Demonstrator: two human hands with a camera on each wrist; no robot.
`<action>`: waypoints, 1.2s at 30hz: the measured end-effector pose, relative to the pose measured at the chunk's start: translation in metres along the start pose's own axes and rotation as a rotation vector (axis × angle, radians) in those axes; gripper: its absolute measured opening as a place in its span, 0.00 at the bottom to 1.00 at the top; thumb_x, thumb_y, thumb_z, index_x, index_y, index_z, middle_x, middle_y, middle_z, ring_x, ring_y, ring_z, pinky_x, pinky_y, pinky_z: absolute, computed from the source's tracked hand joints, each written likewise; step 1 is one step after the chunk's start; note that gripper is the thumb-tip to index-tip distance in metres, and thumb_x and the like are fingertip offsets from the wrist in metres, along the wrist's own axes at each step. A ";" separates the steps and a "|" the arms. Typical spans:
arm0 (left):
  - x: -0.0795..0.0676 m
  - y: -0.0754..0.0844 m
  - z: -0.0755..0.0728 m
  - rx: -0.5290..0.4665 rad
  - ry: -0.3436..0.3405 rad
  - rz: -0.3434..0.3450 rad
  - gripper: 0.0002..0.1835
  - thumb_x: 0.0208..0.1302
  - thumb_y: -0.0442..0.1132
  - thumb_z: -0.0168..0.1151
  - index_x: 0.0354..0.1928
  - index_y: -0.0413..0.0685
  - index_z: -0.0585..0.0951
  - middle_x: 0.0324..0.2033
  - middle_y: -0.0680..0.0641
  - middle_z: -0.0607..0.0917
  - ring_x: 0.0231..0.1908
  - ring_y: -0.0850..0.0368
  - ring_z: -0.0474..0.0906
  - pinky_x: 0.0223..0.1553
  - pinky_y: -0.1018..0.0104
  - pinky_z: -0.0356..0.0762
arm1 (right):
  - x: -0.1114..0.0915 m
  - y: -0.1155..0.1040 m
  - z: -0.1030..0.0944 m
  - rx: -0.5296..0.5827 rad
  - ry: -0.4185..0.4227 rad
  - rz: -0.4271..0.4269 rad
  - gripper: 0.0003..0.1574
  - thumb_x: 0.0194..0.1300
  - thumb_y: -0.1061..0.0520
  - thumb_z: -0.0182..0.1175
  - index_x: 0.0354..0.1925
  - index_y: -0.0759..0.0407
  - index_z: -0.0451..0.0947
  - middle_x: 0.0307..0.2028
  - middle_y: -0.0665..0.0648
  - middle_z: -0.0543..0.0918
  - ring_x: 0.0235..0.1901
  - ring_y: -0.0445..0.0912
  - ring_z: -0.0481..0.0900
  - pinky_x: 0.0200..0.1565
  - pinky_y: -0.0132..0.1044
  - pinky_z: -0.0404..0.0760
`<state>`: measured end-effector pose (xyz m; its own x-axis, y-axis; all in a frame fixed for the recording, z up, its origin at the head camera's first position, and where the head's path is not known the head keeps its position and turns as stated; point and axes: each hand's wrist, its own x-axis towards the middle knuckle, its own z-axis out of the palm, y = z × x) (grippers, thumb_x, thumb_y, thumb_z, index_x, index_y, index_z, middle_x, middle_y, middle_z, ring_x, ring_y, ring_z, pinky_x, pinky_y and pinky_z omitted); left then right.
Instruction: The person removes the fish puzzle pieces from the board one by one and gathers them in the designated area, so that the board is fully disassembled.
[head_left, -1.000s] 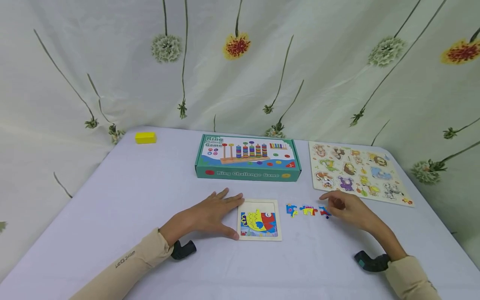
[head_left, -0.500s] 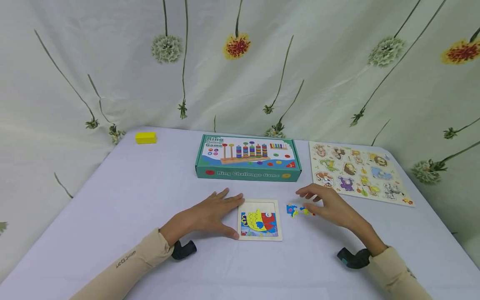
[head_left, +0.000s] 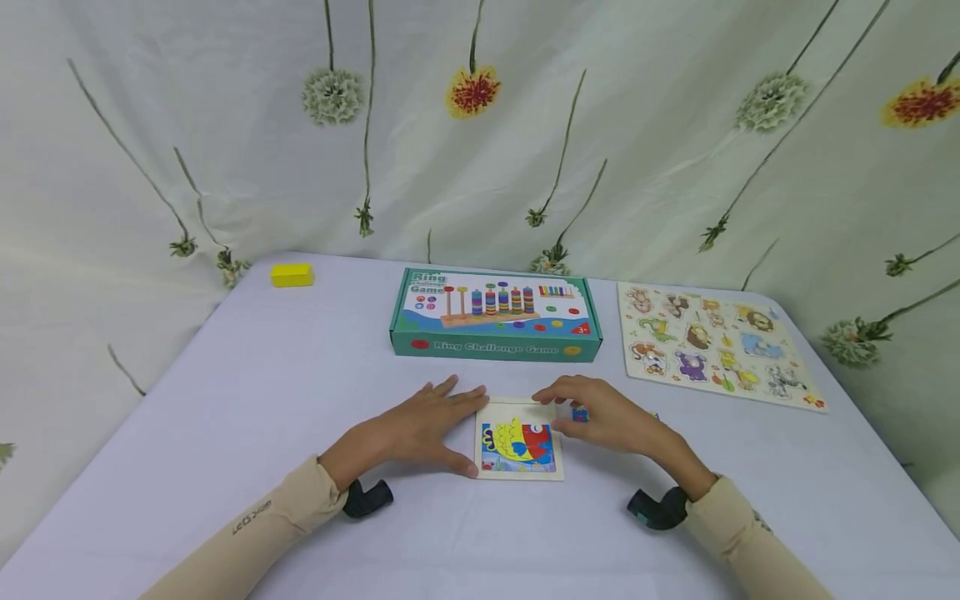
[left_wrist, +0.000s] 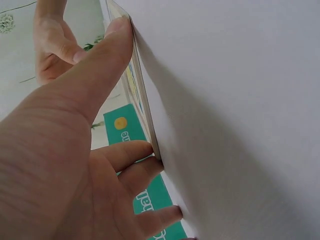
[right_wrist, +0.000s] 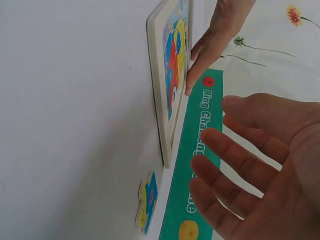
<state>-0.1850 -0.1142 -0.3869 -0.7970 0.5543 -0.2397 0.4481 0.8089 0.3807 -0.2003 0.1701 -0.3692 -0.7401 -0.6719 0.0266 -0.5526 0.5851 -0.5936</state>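
A square wooden jigsaw tray lies on the table with a yellow and red fish picture filling its lower part; its upper part shows bare wood. My left hand rests along the tray's left side, thumb at the near corner and fingertips by the far one. Over the tray's right edge hovers my right hand, fingers loosely bent, nothing between them in the right wrist view. Just below that hand, a blue and yellow puzzle piece lies on the cloth. The right hand mostly hides the other loose pieces.
A green Ring Challenge Game box stands behind the tray. To its right lies an animal peg-puzzle board. A yellow block sits at the far left of the white-covered table, with a flowered curtain behind.
My right hand has swept left, from beside the rightmost loose piece, over the row of pieces, to the tray's right edge. The left hand and the tray stay put.
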 end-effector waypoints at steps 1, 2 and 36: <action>0.000 0.000 0.000 0.001 0.000 -0.002 0.52 0.46 0.65 0.70 0.73 0.59 0.60 0.73 0.58 0.58 0.74 0.46 0.40 0.71 0.43 0.40 | 0.002 -0.002 0.001 0.004 -0.011 0.001 0.23 0.63 0.57 0.63 0.57 0.56 0.77 0.52 0.52 0.81 0.52 0.48 0.76 0.51 0.47 0.79; 0.000 0.000 0.000 0.002 0.001 -0.002 0.52 0.46 0.65 0.70 0.73 0.59 0.60 0.73 0.58 0.58 0.74 0.46 0.40 0.71 0.43 0.40 | 0.004 -0.003 0.002 0.013 -0.018 -0.002 0.23 0.63 0.57 0.63 0.57 0.56 0.77 0.52 0.52 0.81 0.53 0.48 0.76 0.52 0.48 0.78; 0.001 -0.002 -0.001 0.010 -0.004 0.022 0.53 0.46 0.67 0.69 0.73 0.57 0.60 0.73 0.57 0.58 0.74 0.44 0.41 0.71 0.41 0.40 | 0.033 -0.011 0.029 -0.025 -0.133 -0.047 0.20 0.61 0.60 0.64 0.53 0.53 0.82 0.46 0.48 0.77 0.51 0.43 0.69 0.52 0.39 0.74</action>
<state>-0.1871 -0.1152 -0.3873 -0.7851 0.5730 -0.2351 0.4695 0.7982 0.3774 -0.2078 0.1281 -0.3855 -0.6566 -0.7523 -0.0539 -0.5962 0.5615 -0.5738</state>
